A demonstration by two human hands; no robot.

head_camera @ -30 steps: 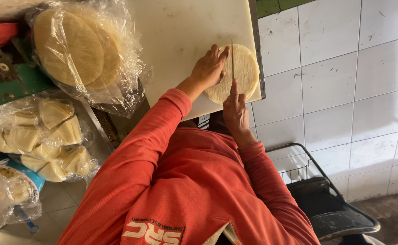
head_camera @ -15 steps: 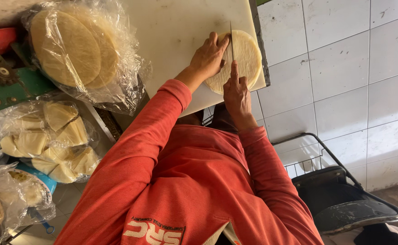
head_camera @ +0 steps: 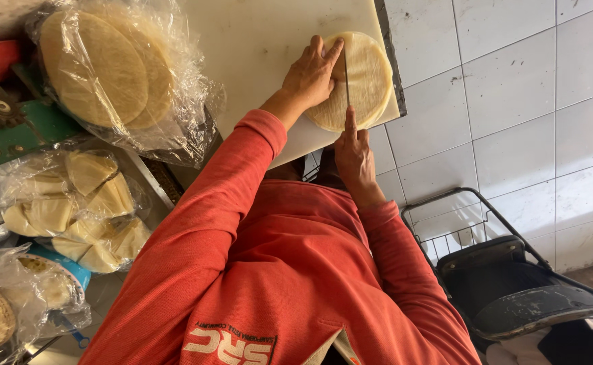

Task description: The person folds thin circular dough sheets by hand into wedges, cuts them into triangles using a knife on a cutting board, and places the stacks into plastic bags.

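A stack of round pale tortillas (head_camera: 371, 74) lies at the right end of a white cutting board (head_camera: 256, 40). My left hand (head_camera: 312, 73) presses flat on the left half of the stack, fingers spread. My right hand (head_camera: 354, 154) grips a knife (head_camera: 346, 84) by its handle, index finger stretched along the spine. The thin blade stands across the middle of the stack, right beside my left fingertips. Both arms are in red sleeves.
A clear bag of whole round tortillas (head_camera: 107, 67) sits on the board's left. Bags of cut wedge pieces (head_camera: 73, 203) lie lower left, by a green geared machine (head_camera: 6, 115). A black wire cart (head_camera: 513, 284) stands lower right against white tiles (head_camera: 513, 88).
Both hands stay on the tortilla stack with the blade in its middle. My left hand has slid slightly up along the stack, and the view has drifted a little.
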